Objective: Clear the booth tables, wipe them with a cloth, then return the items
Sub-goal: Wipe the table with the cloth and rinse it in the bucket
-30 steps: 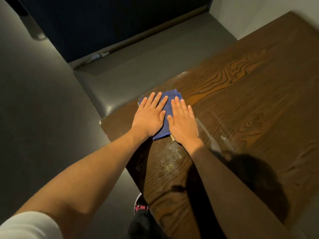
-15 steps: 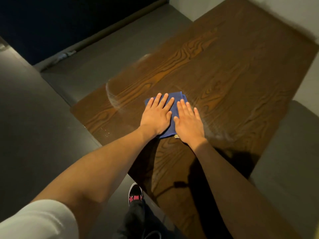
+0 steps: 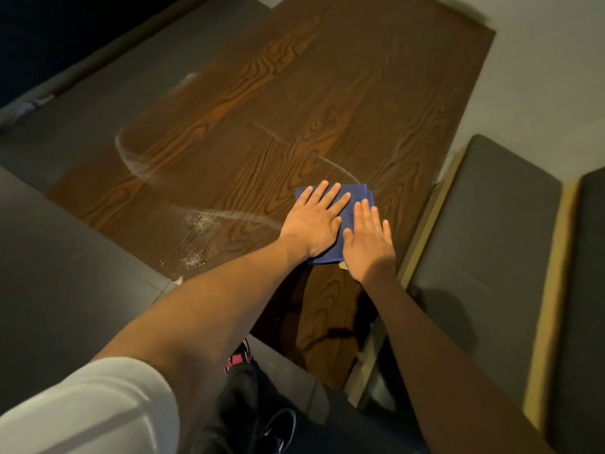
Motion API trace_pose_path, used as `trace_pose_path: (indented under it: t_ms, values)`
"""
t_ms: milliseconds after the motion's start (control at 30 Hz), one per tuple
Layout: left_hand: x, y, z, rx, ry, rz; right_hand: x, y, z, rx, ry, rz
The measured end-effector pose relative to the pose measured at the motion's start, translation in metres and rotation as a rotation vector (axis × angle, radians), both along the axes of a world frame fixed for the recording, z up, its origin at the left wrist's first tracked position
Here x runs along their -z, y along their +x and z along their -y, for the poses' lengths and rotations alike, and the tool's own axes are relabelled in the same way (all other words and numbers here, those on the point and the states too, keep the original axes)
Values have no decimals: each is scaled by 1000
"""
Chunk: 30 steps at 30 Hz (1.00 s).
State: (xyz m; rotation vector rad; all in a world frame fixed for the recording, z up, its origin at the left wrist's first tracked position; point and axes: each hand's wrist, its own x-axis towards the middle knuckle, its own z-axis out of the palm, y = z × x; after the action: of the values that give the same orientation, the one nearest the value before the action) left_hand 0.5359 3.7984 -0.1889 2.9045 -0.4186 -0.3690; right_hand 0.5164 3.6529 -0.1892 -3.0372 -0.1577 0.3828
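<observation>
A folded blue cloth [image 3: 360, 195] lies on the dark wood-grain booth table [image 3: 262, 132], near its right edge. My left hand [image 3: 314, 221] presses flat on the cloth with straight fingers. Beside it my right hand [image 3: 368, 240] presses flat on the cloth's right part. Both hands cover most of the cloth. Pale curved wipe streaks [image 3: 131, 158] and a patch of crumbs or droplets [image 3: 196, 221] mark the tabletop to the left of the hands.
Grey booth seats flank the table: one at the left and back [image 3: 98, 93], one at the right [image 3: 491, 224] with a pale wooden edge. A light wall [image 3: 540, 60] stands behind the right seat. My shoes [image 3: 239, 355] show on the dark floor below.
Both hands have slid the cloth from the table's left edge across to its right edge, leaving curved wet streaks behind. The view has swung right, bringing the right seat into sight.
</observation>
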Motion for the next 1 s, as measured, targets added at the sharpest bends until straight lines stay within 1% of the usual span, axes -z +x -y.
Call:
trace_pose_path:
  t_ms: [200,367,500,733,1000]
  values:
    - [1,-69,2,28,1,12,0,-78,1,14,21,51]
    - [2,-129,-20,22,-4,4,-3,-136,-19,12,112,35]
    - [2,-163,-44,-6,-1,-10,-1,-166,-45,2,117,34]
    - [4,-176,-95,-20,-7,19,6,-178,-94,-28,106,70]
    - [13,-141,-190,-44,-31,36,10,-142,-187,-41,76,104]
